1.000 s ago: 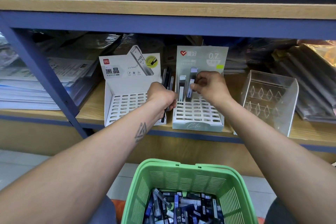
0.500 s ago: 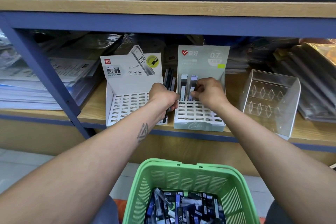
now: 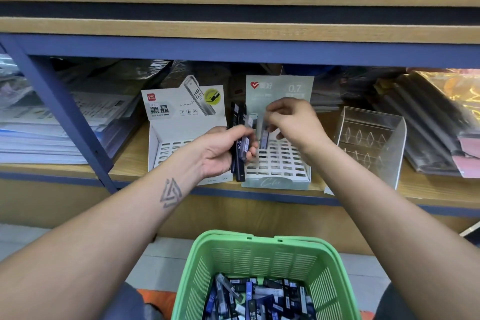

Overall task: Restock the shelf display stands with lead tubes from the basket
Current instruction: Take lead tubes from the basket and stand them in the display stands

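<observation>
My left hand [image 3: 220, 150] grips a bunch of dark lead tubes [image 3: 240, 138] upright between the two display stands. The white slotted stand [image 3: 181, 125] on the left shows no tubes in its visible slots. My right hand [image 3: 291, 119] hovers over the pale green 0.7 stand [image 3: 279, 166] and pinches the top of one tube [image 3: 264, 135], which stands in a back slot. Below me, the green basket [image 3: 262, 249] holds several loose lead tubes [image 3: 257, 299].
A clear acrylic stand [image 3: 371, 138] sits to the right of the green one. Stacks of paper [image 3: 52, 125] and plastic folders [image 3: 428, 125] fill both shelf ends. A blue metal upright [image 3: 62, 117] slants at left; the shelf above [image 3: 233, 31] hangs low.
My right hand has lifted slightly and now pinches a tube's top at the back of the green stand. My left hand has turned outward, showing its bunch of tubes. The view tilted up.
</observation>
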`<state>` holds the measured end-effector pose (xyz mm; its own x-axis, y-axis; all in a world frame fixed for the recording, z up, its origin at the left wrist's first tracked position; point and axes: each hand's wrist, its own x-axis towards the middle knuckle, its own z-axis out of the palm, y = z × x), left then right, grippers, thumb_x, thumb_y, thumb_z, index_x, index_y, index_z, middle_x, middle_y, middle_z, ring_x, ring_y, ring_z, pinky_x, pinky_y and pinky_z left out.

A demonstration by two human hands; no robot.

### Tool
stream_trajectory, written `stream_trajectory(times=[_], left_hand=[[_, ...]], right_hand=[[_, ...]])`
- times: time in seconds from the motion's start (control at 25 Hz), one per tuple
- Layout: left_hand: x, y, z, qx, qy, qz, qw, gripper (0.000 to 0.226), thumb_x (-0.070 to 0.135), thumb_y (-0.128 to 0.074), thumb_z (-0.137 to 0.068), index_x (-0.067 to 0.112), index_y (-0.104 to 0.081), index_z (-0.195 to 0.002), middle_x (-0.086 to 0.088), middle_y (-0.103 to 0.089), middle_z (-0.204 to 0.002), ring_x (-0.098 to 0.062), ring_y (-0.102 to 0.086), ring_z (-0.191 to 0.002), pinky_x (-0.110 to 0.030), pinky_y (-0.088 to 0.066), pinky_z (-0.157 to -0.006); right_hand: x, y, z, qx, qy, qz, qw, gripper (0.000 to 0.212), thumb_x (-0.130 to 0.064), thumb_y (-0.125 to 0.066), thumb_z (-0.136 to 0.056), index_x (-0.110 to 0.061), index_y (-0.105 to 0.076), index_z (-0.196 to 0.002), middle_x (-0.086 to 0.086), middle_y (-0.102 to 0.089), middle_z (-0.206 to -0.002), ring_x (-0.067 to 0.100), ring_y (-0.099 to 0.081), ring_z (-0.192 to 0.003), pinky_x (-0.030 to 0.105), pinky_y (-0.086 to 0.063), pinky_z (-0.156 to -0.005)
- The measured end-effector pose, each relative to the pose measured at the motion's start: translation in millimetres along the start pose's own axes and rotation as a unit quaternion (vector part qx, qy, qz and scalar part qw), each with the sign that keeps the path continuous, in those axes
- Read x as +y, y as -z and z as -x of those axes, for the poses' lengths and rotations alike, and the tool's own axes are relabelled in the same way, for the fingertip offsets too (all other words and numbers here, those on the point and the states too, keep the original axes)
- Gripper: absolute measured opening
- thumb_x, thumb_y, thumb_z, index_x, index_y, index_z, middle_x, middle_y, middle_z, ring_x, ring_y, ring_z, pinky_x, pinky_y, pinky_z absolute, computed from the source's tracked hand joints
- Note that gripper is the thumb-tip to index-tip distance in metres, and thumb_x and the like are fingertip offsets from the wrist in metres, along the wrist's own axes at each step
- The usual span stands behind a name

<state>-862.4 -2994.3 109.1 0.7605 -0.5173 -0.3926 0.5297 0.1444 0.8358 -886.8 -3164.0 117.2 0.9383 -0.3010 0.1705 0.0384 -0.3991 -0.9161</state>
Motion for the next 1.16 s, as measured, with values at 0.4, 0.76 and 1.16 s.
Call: stream_trajectory(times=[0.4, 0.76, 1.16], left_hand=[[-2.5, -0.4, 14.0, -0.055, 0.007, 0.022, 0.998, 0.025, 0.01, -0.056, -0.099, -0.01, -0.064, -0.111, -0.028, -0.072, -0.091, -0.032, -0.075, -0.078, -0.039, -0.064, -0.068], [-4.0, 2.2, 9.1, -0.081, 0.017, -0.045, 0.996, 0.023, 0.013, -0.059, -0.096, -0.004, -0.065, -0.111, -0.022, -0.071, -0.095, -0.019, -0.063, -0.061, -0.017, -0.044, -0.041], [2.6, 22.3, 14.4, -0.015, -0.027, -0.019, 0.999, 0.011, 0.007, -0.062, -0.094, -0.002, -0.066, -0.095, -0.014, -0.06, -0.077, -0.016, -0.057, -0.057, -0.015, -0.039, -0.04]], right_hand=[[-2.2, 8.8, 6.6, -0.083, -0.118, -0.207, 0.968, 0.014, 0.006, -0.068, -0.088, -0.006, -0.069, -0.094, 0.011, -0.071, -0.081, 0.019, -0.064, -0.069, 0.028, -0.053, -0.066], [0.6, 8.1, 7.4, -0.116, -0.113, -0.202, 0.966, 0.017, 0.005, -0.068, -0.089, -0.004, -0.069, -0.103, 0.013, -0.073, -0.084, 0.019, -0.067, -0.071, 0.027, -0.055, -0.064], [-4.3, -3.6, 9.0, -0.119, -0.077, -0.285, 0.948, 0.02, 0.011, -0.064, -0.09, -0.002, -0.07, -0.104, 0.015, -0.072, -0.087, 0.023, -0.074, -0.081, 0.031, -0.063, -0.08]])
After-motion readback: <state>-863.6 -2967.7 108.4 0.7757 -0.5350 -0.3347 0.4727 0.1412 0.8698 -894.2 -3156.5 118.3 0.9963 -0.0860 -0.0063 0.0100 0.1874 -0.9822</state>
